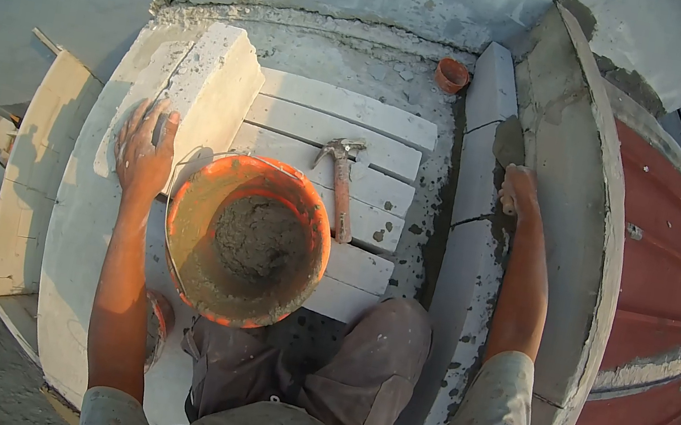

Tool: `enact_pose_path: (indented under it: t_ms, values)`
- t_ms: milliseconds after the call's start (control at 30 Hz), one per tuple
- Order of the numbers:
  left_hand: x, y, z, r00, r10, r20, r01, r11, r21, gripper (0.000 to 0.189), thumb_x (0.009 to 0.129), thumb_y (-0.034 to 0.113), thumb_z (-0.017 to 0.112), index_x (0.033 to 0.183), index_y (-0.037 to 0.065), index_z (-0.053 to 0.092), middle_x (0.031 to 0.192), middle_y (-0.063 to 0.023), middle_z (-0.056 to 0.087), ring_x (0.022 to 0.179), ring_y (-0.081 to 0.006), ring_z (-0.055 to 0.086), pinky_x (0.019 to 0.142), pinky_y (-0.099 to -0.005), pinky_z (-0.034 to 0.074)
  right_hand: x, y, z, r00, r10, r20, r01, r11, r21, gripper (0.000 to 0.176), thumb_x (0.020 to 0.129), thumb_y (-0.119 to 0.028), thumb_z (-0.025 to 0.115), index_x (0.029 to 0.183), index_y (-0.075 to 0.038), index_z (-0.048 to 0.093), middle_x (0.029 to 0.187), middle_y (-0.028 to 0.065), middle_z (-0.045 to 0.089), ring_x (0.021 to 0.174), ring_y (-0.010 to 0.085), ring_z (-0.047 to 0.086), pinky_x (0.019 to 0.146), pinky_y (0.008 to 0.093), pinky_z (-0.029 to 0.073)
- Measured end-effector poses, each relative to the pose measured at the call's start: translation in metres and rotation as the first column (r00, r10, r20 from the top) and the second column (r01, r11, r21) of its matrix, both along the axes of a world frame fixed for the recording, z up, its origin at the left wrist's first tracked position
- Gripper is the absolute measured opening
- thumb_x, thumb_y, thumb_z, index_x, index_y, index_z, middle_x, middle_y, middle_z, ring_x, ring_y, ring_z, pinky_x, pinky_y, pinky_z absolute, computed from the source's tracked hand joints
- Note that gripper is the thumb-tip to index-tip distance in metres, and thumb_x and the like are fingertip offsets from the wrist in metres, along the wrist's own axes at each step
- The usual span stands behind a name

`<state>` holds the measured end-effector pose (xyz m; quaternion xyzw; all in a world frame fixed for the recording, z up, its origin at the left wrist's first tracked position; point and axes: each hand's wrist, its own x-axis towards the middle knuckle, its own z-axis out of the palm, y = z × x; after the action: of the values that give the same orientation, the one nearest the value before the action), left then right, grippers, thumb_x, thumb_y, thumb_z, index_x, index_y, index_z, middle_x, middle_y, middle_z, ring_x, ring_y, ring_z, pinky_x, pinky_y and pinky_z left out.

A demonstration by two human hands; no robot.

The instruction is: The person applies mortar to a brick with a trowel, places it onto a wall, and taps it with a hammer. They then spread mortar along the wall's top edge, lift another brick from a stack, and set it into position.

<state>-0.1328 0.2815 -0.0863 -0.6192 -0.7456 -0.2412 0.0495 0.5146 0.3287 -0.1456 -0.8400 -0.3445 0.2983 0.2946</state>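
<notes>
My left hand (147,144) lies with fingers spread on the pale ledge, against the side of a white block (225,92). My right hand (517,192) is closed round the handle end of a trowel, whose grey blade (509,142) rests at the row of white blocks (494,89) along the right wall. Between my arms stands an orange bucket (314,235) with grey wet mortar (254,238) inside. A hammer (342,190) with a worn reddish handle lies right of the bucket on several white blocks (345,109) laid side by side.
A small orange container (452,76) sits near the back wall. Another container (157,321) is partly hidden beside my left forearm. A raised grey wall (573,208) runs along the right, with red metal roofing (670,252) beyond. My knees are below the blocks.
</notes>
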Motion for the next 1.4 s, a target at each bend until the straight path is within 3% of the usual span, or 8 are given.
enact_pose_path:
  t_ms: [267,433,633,867,967,1133,1300,1400]
  values:
    - [-0.009,0.004,-0.006,0.999,-0.034,0.009,0.034,0.999,0.006,0.050,0.098,0.053,0.051,0.135,0.021,0.062,0.148,-0.0101,0.050,0.140,-0.0297,0.041,0.117,-0.0458,0.028,0.018,0.023,0.017,0.999,0.053,-0.009,-0.054,0.992,-0.116,0.028,0.091,-0.022,0.051,0.098,0.004,0.059,0.071,0.0146,0.062,0.054,0.0224,0.060,0.048,0.0370,0.049]
    - [-0.010,0.005,-0.008,0.999,-0.031,-0.005,0.031,1.000,-0.003,0.051,0.098,0.055,0.051,0.136,0.022,0.061,0.149,-0.0096,0.049,0.141,-0.0290,0.040,0.118,-0.0459,0.027,-0.010,-0.038,0.027,0.997,0.071,0.037,-0.062,0.976,-0.208,0.032,0.098,-0.032,0.052,0.100,0.000,0.058,0.070,0.0103,0.059,0.053,0.0189,0.058,0.046,0.0344,0.048]
    - [-0.008,0.003,-0.010,0.999,-0.027,-0.041,0.028,0.999,0.016,0.053,0.098,0.055,0.051,0.137,0.019,0.060,0.148,-0.0113,0.049,0.141,-0.0294,0.040,0.117,-0.0454,0.027,-0.032,-0.125,0.021,0.993,-0.083,-0.089,0.068,0.985,-0.160,0.035,0.099,-0.035,0.052,0.105,-0.001,0.056,0.071,0.0072,0.056,0.052,0.0175,0.055,0.047,0.0345,0.048]
    - [-0.004,-0.001,-0.006,0.999,0.013,-0.036,-0.013,1.000,0.005,0.058,0.093,0.061,0.053,0.138,0.023,0.059,0.151,-0.0072,0.047,0.142,-0.0307,0.037,0.119,-0.0487,0.023,-0.082,-0.248,0.051,0.984,-0.083,-0.155,0.057,0.985,-0.164,0.033,0.101,-0.032,0.054,0.114,-0.003,0.060,0.071,0.0050,0.055,0.053,0.0144,0.054,0.046,0.0311,0.047]
    - [0.003,-0.005,0.000,0.998,0.056,-0.017,-0.057,0.998,-0.013,0.058,0.093,0.060,0.054,0.137,0.023,0.060,0.150,-0.0065,0.048,0.141,-0.0305,0.039,0.119,-0.0484,0.024,-0.101,-0.245,0.057,0.987,-0.112,-0.112,0.113,0.994,0.006,0.032,0.102,-0.032,0.054,0.112,-0.003,0.062,0.071,0.0043,0.054,0.052,0.0136,0.054,0.045,0.0307,0.047]
    - [0.004,-0.003,0.002,0.998,0.059,-0.006,-0.059,0.998,-0.003,0.054,0.092,0.056,0.057,0.135,0.023,0.061,0.149,-0.0063,0.049,0.140,-0.0303,0.040,0.118,-0.0486,0.026,-0.081,-0.145,0.045,0.999,0.017,0.027,-0.017,0.999,0.027,0.030,0.101,-0.031,0.053,0.105,-0.002,0.060,0.071,0.0033,0.054,0.053,0.0126,0.054,0.046,0.0300,0.047]
    - [0.003,-0.002,0.002,0.999,0.052,0.001,-0.052,0.999,0.010,0.051,0.093,0.053,0.059,0.133,0.023,0.062,0.148,-0.0060,0.050,0.139,-0.0307,0.041,0.117,-0.0490,0.027,-0.091,-0.056,-0.008,0.915,0.122,-0.384,-0.031,0.972,0.235,0.028,0.098,-0.031,0.061,0.108,-0.005,0.059,0.074,0.0032,0.056,0.056,0.0124,0.056,0.047,0.0282,0.048]
    - [0.003,-0.004,0.001,0.999,0.048,-0.002,-0.048,0.999,0.011,0.049,0.094,0.051,0.059,0.133,0.021,0.063,0.147,-0.0074,0.050,0.139,-0.0305,0.042,0.116,-0.0477,0.028,-0.095,-0.012,-0.051,0.927,0.110,-0.359,-0.021,0.970,0.242,0.030,0.097,-0.033,0.064,0.108,-0.005,0.059,0.075,0.0024,0.055,0.057,0.0123,0.057,0.047,0.0282,0.049]
